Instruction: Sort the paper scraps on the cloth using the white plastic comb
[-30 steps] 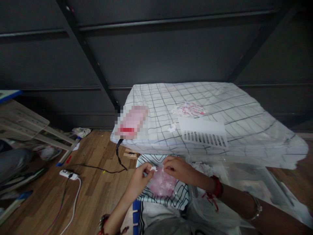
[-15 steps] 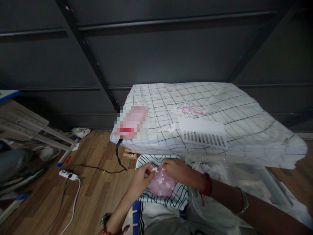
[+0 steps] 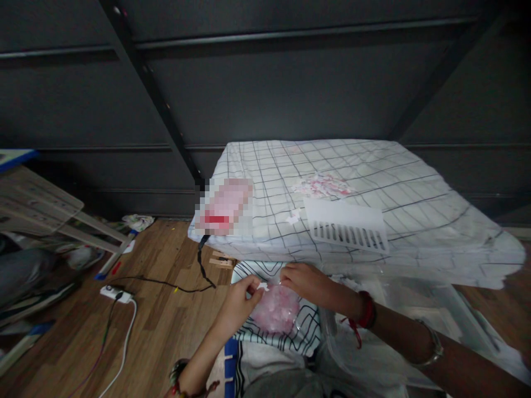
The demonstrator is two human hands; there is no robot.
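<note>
A clear plastic bag (image 3: pixel 276 312) with pink contents lies on a striped cloth (image 3: pixel 309 334) in front of me. My left hand (image 3: pixel 240 301) is at its upper left, thumb and forefinger pinched on a small white paper piece (image 3: pixel 263 286). On the bag's upper right side, my right hand (image 3: pixel 305 284) is closed with the fingers bent down at the bag's edge. Its fingertips are partly hidden, but they appear to grip the bag.
A bed-like surface with a checked cover (image 3: pixel 423 193) bears a pile of white and pink scraps (image 3: pixel 323 186), a slotted white sheet (image 3: pixel 348 221) and a blurred pink object (image 3: pixel 228 204). Clear plastic bins (image 3: pixel 418 309) stand right. A power strip (image 3: pixel 116 294) lies on the floor.
My right hand has shifted slightly right, away from my left hand, and its wrist has moved right too. My left hand stays almost still with the white piece.
</note>
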